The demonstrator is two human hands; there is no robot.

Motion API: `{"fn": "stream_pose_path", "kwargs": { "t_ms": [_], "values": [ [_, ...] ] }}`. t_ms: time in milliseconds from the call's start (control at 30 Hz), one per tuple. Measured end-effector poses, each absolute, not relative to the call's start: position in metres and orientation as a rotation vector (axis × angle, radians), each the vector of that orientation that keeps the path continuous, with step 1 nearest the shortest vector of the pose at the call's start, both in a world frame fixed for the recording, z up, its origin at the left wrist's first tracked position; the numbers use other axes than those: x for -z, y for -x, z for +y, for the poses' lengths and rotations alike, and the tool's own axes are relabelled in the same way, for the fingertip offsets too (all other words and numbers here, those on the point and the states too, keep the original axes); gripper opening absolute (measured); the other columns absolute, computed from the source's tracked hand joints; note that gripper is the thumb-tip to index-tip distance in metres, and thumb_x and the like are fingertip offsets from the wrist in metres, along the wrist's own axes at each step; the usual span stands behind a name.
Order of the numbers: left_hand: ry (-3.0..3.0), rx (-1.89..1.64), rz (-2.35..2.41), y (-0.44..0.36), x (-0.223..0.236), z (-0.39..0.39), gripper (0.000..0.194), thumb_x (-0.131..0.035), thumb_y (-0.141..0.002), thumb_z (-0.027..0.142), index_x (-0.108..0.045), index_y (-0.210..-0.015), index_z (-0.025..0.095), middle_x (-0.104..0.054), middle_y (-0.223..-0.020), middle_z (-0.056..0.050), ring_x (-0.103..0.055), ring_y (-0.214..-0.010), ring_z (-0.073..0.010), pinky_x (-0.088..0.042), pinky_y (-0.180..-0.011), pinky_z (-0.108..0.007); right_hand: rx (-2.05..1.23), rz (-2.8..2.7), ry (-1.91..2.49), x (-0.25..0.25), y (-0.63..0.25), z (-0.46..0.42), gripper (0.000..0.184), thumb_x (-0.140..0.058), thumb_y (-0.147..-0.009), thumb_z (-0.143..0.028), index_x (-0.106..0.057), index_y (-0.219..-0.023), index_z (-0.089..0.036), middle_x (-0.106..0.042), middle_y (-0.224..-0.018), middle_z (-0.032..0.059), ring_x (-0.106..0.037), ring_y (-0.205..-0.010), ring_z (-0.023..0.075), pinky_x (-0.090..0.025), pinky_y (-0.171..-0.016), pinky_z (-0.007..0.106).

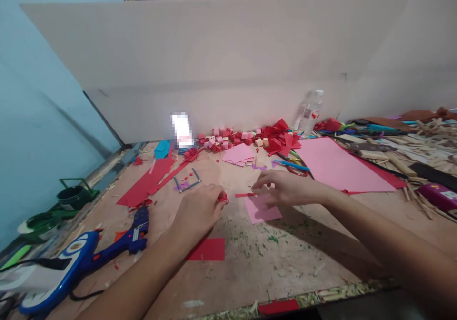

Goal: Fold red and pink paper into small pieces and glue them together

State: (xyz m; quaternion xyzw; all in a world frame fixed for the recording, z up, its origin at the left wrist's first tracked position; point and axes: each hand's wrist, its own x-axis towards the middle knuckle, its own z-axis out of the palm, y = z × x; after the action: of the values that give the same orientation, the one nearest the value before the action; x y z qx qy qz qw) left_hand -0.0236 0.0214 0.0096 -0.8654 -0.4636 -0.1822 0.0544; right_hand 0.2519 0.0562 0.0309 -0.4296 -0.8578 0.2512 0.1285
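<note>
My left hand (202, 205) is closed, thumb and fingers pinching a small red paper piece (223, 198) with a thin pale stick end jutting out to its right. My right hand (280, 186) hovers with curved fingers apart, just above a pink paper square (262, 211). A narrow red paper strip (243, 195) lies at that square's upper edge, close to the right fingertips. Under my left wrist, partly covered, is a red paper rectangle (212, 249). Beyond the left hand, dark sticks form an open-sided frame (191, 185).
A blue glue gun (137, 232) rests at left. Small pink and red cubes (224, 138) are heaped against the white board, near a bright phone (182, 129). A plastic bottle (310, 113), large pink sheet (342, 165) and scissors (298, 169) lie right of centre, wood sticks farther right.
</note>
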Motion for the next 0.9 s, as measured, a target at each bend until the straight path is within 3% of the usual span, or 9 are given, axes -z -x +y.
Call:
{"fn": "stream_pose_path", "kwargs": {
  "t_ms": [133,233,500,600,800,900],
  "values": [
    [2.614,0.668,-1.394,0.025,-0.010,0.024,0.006,-0.067,-0.094,0.025,-0.068,-0.095,0.020,-0.076,-0.106,-0.010,-0.072,-0.097,-0.0299,-0.057,-0.079,-0.042,-0.588,-2.701,1.326,-0.025,-0.253,0.047,0.059,-0.087,-0.072,-0.037,-0.075,-0.126,-0.018,-0.066,-0.121,0.0149,-0.064,-0.105,0.0324,-0.049,-0.083,0.038],
    [2.587,0.873,-1.284,0.026,-0.009,0.024,0.013,-0.066,-0.095,0.025,-0.070,-0.106,0.020,-0.074,-0.120,-0.013,-0.070,-0.109,-0.0313,-0.058,-0.090,-0.047,-0.533,-2.714,1.400,-0.025,-0.249,0.041,0.063,-0.090,-0.070,-0.037,-0.073,-0.128,-0.017,-0.065,-0.121,0.0154,-0.062,-0.107,0.0349,-0.048,-0.085,0.040],
    [2.651,1.001,-1.179,0.026,-0.014,0.021,0.015,-0.061,-0.099,0.029,-0.072,-0.100,0.019,-0.075,-0.113,-0.012,-0.070,-0.106,-0.0283,-0.056,-0.094,-0.045,-0.549,-2.703,1.324,-0.028,-0.245,0.036,0.037,-0.081,-0.077,-0.024,-0.076,-0.113,-0.017,-0.068,-0.115,0.0125,-0.065,-0.102,0.0295,-0.046,-0.080,0.034],
    [2.746,1.057,-1.155,0.024,-0.013,0.017,0.017,-0.063,-0.098,0.029,-0.072,-0.107,0.018,-0.075,-0.116,-0.012,-0.070,-0.108,-0.0268,-0.056,-0.094,-0.042,-0.603,-2.573,1.351,-0.024,-0.239,0.033,0.028,-0.073,-0.083,-0.025,-0.075,-0.110,-0.016,-0.073,-0.106,0.0113,-0.067,-0.092,0.0269,-0.046,-0.074,0.033],
    [2.990,1.005,-1.179,0.017,-0.011,0.011,0.037,-0.072,-0.093,0.033,-0.069,-0.129,0.024,-0.076,-0.124,-0.007,-0.070,-0.111,-0.0250,-0.054,-0.097,-0.038,-0.789,-2.240,1.090,-0.011,-0.219,0.021,0.034,-0.070,-0.083,-0.019,-0.074,-0.117,-0.018,-0.076,-0.114,0.0087,-0.069,-0.100,0.0245,-0.050,-0.084,0.033],
    [3.063,1.030,-1.335,0.013,-0.013,0.010,0.034,-0.068,-0.095,0.032,-0.071,-0.128,0.028,-0.078,-0.119,-0.003,-0.073,-0.106,-0.0234,-0.055,-0.093,-0.034,-1.028,-2.095,0.963,-0.006,-0.211,0.014,0.031,-0.065,-0.090,-0.020,-0.074,-0.120,-0.021,-0.077,-0.115,0.0065,-0.070,-0.101,0.0220,-0.052,-0.086,0.031]
  ]
}}
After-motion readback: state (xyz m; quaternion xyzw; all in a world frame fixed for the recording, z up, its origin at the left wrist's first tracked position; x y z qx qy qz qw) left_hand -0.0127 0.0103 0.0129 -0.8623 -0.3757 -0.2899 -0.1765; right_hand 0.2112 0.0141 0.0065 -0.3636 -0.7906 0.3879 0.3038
